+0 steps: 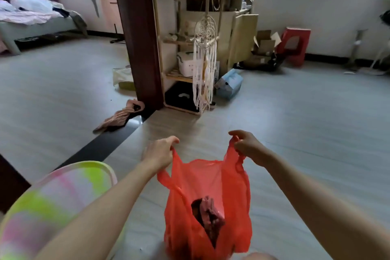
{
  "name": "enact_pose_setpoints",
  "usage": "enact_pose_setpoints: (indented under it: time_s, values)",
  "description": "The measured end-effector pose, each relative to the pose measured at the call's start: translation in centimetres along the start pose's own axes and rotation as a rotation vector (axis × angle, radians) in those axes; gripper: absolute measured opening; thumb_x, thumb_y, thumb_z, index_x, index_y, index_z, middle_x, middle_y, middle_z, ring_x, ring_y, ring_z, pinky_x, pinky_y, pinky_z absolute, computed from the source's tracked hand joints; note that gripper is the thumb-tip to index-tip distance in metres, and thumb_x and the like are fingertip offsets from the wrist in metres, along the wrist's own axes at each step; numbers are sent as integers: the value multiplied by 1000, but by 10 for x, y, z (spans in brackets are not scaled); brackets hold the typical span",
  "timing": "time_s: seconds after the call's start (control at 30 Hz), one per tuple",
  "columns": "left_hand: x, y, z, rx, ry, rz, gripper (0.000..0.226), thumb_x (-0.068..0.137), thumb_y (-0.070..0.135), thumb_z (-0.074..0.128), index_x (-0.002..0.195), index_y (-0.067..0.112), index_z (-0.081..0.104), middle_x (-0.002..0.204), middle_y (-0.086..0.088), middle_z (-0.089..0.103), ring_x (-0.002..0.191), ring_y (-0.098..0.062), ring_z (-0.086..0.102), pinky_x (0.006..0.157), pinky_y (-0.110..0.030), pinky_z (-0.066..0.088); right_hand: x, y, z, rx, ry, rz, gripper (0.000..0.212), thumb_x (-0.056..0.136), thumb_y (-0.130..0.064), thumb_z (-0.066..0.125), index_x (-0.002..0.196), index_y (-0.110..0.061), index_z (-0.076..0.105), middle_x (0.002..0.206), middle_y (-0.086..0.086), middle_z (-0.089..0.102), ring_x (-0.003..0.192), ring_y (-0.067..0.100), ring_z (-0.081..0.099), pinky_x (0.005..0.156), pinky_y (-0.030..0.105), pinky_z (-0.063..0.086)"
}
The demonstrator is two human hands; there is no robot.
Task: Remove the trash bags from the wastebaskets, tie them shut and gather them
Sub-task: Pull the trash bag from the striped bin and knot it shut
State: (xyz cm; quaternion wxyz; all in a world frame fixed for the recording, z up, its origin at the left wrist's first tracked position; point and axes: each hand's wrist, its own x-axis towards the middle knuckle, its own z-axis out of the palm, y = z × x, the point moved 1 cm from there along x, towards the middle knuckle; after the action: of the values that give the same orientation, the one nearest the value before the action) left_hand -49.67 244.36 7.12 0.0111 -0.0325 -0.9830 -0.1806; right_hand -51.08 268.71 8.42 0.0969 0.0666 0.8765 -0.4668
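A red plastic trash bag point(230, 192) hangs in front of me above the floor, with dark and pinkish rubbish showing through its open mouth. My left hand point(159, 152) pinches the bag's left handle. My right hand point(248, 145) pinches the right handle, and the two handles are pulled apart. At the lower left stands a pastel wastebasket point(63, 188) in pink, green and white, partly hidden by my left forearm.
A dark wooden pillar point(137, 38) and a cluttered wooden shelf point(190, 48) with a white dreamcatcher stand ahead. A pink cloth point(120, 117) lies by the pillar. A blue box point(229, 83), cardboard and a red stool point(294, 45) sit by the far wall. A bed point(38, 21) is at far left.
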Motion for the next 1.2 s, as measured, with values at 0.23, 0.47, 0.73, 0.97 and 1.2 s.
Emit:
enact_pose_setpoints:
  time_s: [0.23, 0.47, 0.73, 0.97, 1.2]
  values:
    - [6, 21, -12, 342, -5, -166, 46, 87, 56, 45, 96, 14, 62, 103, -8, 67, 103, -28, 62, 80, -33, 48, -9, 7, -32, -600, 224, -160, 46, 83, 4, 36, 125, -9, 50, 112, 22, 61, 98, 38, 60, 82, 42, 52]
    - [-14, 15, -25, -1079, -467, -464, 10, 90, 22, 54, 87, 14, 57, 80, -2, 61, 75, -18, 60, 70, -34, 48, -18, 16, -49, -86, 223, 151, 25, 94, -15, 33, 87, -4, 55, 66, 15, 61, 61, 32, 66, 65, 41, 59]
    - [-9, 27, -22, -1118, -279, -201, 41, 83, -12, 50, 113, 14, 55, 83, -3, 55, 60, -11, 59, 61, -31, 56, -15, 7, -59, 654, 327, 150, 33, 86, 5, 38, 116, -6, 45, 72, 8, 43, 47, 19, 53, 40, 20, 41]
    - [11, 0, 5, -1027, 337, -385, 30, 81, 7, 64, 110, 11, 59, 108, -16, 65, 96, -31, 64, 88, -49, 53, -8, 38, -65, 341, 377, -173, 72, 83, 11, 43, 144, -21, 21, 124, 17, 49, 97, 36, 54, 70, 33, 44]
    - [-7, 2, 52, -975, 56, -210, 84, 78, 18, 71, 145, 18, 20, 152, -3, 27, 138, -19, 27, 107, -33, 29, -6, 88, -22, 143, 314, -167, 97, 78, -21, 71, 146, -21, 2, 135, 16, 41, 124, 29, 42, 104, 42, 38]
